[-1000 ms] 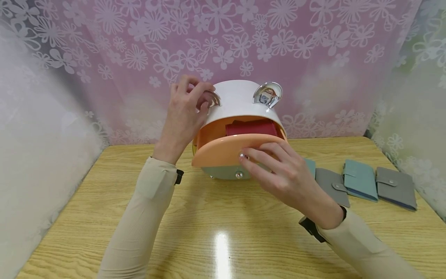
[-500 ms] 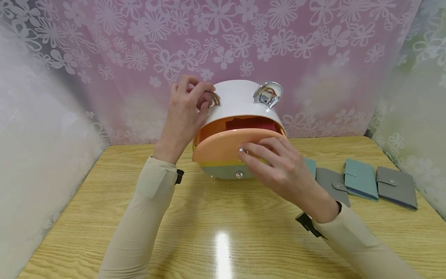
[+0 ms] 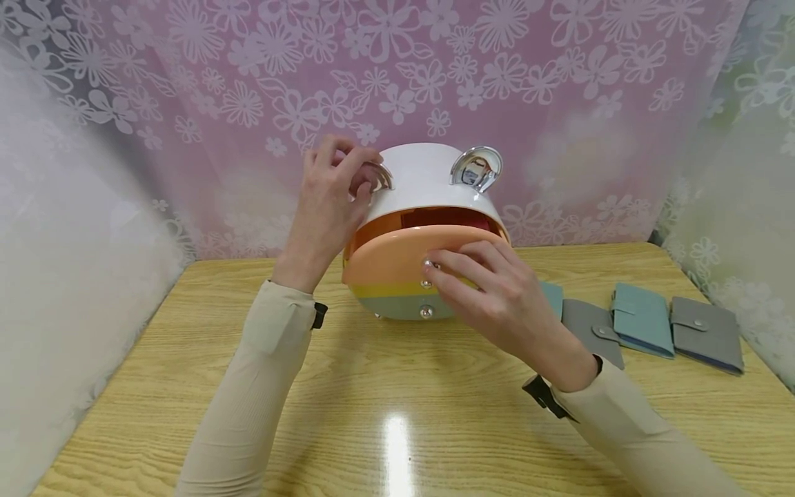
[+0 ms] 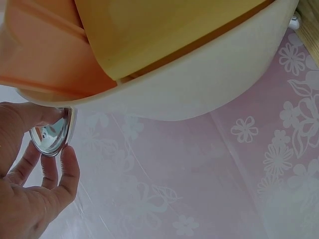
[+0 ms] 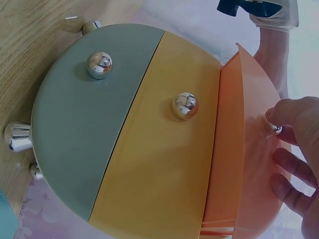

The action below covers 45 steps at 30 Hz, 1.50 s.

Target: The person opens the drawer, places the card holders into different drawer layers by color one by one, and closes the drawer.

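A round white drawer box (image 3: pixel 428 169) with two shiny silver ears stands on the table, its orange, yellow and green drawers stacked in front. The orange top drawer (image 3: pixel 397 259) is part way out, and a dark red item (image 3: pixel 444 218) shows inside it. My right hand (image 3: pixel 497 293) pinches that drawer's silver knob (image 5: pixel 272 125) between thumb and finger. At the box's left side, my left hand (image 3: pixel 332 200) grips the silver ear (image 4: pixel 51 133), thumb on one face and fingers round its edge. The yellow drawer (image 5: pixel 164 134) and green drawer (image 5: pixel 94 114) sit flush below.
To the right of the box lie a grey snap-strap wallet (image 3: pixel 593 331), a teal wallet (image 3: pixel 642 321) and another grey wallet (image 3: pixel 707 335). A further teal one (image 3: pixel 551 298) is partly hidden behind my right hand. A floral curtain (image 3: pixel 435 69) hangs behind the table.
My right hand has pushed the orange drawer inward, away from me. Less of the red item shows, and the yellow drawer's front and knob have come into view. My left hand stays on the ear.
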Each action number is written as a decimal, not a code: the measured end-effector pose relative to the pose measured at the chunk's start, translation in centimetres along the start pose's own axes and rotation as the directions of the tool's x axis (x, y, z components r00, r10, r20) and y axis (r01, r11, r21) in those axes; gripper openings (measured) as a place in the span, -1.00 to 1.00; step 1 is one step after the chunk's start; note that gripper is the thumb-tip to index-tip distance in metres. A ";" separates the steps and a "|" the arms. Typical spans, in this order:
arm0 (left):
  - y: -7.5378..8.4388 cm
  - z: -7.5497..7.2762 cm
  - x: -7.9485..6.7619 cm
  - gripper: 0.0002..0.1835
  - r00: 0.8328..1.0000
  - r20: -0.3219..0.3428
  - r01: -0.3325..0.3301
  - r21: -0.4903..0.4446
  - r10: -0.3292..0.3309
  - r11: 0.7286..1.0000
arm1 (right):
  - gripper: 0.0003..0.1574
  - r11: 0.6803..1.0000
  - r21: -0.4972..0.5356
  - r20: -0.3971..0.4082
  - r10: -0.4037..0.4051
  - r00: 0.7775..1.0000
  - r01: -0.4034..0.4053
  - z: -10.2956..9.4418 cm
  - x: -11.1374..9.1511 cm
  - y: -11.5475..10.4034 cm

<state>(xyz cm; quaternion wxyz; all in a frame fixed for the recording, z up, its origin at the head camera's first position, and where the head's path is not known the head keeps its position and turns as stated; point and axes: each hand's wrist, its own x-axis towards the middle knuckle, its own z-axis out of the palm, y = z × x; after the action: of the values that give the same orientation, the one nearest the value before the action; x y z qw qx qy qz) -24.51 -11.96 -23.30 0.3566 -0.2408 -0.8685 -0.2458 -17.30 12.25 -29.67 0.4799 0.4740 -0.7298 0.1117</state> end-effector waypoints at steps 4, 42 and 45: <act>0.0 0.0 0.1 -0.70 1.000 -0.008 -0.012 0.001 0.012 1.000 | -0.67 1.000 0.003 -0.004 0.008 1.000 -0.008 0.2 0.1 0.1; -0.2 0.1 0.0 -0.71 1.000 -0.025 -0.016 -0.028 0.015 0.999 | -0.58 0.999 -0.008 -0.026 0.040 0.999 -0.041 1.9 -0.1 1.3; -0.2 0.1 0.0 -0.70 1.000 -0.028 -0.009 -0.036 0.008 0.999 | -0.62 0.999 -0.001 -0.033 0.044 0.998 -0.044 2.0 -0.1 1.5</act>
<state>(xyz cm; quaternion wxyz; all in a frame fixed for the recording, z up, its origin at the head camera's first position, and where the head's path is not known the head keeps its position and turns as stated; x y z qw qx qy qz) -24.68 -12.08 -23.46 0.3653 -0.2475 -0.8579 -0.2634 -19.66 11.82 -30.34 0.4897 0.4555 -0.7321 0.1295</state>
